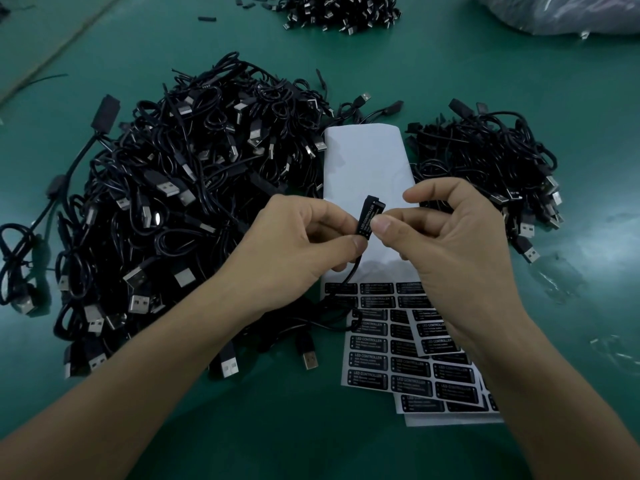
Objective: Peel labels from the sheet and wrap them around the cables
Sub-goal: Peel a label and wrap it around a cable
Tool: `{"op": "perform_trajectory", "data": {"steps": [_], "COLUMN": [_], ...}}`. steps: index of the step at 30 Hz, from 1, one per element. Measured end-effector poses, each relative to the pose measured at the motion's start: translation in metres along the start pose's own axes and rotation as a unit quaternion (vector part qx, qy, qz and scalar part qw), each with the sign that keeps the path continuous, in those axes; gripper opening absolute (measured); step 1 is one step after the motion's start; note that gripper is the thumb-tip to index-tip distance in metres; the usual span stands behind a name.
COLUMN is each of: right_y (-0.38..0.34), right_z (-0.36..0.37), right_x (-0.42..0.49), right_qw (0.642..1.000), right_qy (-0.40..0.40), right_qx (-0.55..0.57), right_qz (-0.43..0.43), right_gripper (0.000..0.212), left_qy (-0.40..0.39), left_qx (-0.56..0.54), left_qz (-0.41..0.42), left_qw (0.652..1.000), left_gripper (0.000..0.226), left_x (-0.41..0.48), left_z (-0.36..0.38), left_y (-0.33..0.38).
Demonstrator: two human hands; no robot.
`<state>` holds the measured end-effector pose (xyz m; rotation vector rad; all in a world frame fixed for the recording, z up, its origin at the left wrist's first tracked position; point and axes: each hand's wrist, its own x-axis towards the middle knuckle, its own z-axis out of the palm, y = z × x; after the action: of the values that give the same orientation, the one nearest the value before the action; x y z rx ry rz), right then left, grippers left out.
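Green table [311, 445]: lying under both forearms, nearest the body.
Label sheets [381, 362]: lying flat and overlapping just under the right wrist, with rows of black labels sitting unpeeled.
Cable [349, 275]: hanging down between the hands, trailing toward the sheets.
Left hand [291, 251]: pinching the lower end of the controller block [373, 202] between thumb and forefinger, other fingers curling underneath.
Right hand [457, 247]: thumb pressing the label [367, 220] onto the block's side, fingers curling behind it. Forefinger arching above; whether it is touching the block is not clear.
Handling, label: judging it thin, limp and tacky on one face, so likely creasing or sticking to itself. Taking it by one edge and smoothing it round is looking safest.
Handling, block: looking small, rigid and light. Gripping it by the ends is leaving the faces free for the wrap.
Bare liner [367, 161]: stretching away just beyond the fingertips, white, no labels showing on it.
Big cable heap [180, 209]: sprawling left of the left hand, tangled, plugs poking out.
Smaller cable heap [485, 161]: sitting beyond the right hand.
Far heap [343, 12]: lying well beyond both hands.
Plastic bag [571, 12]: slumping far off to the right.
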<state>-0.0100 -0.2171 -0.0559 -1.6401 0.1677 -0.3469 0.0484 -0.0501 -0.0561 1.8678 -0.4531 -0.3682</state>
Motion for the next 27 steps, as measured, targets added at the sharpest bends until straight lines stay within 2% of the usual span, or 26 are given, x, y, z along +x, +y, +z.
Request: {"op": "perform_trajectory", "data": {"steps": [27], "right_y": [0.0026], "right_z": [0.0008], "right_x": [-0.0011], "right_qw": [0.999], "right_qy": [0.013], "right_qx": [-0.045], "right_qz": [-0.026], "right_gripper": [0.032], "left_qy": [0.002], "left_qx": [0.004], "left_qz": [0.007], "left_qw": [1.000], "left_gripper": [0.003], "left_x": [0.0005], "left_z": [0.0014], "left_y": [0.0003]}}
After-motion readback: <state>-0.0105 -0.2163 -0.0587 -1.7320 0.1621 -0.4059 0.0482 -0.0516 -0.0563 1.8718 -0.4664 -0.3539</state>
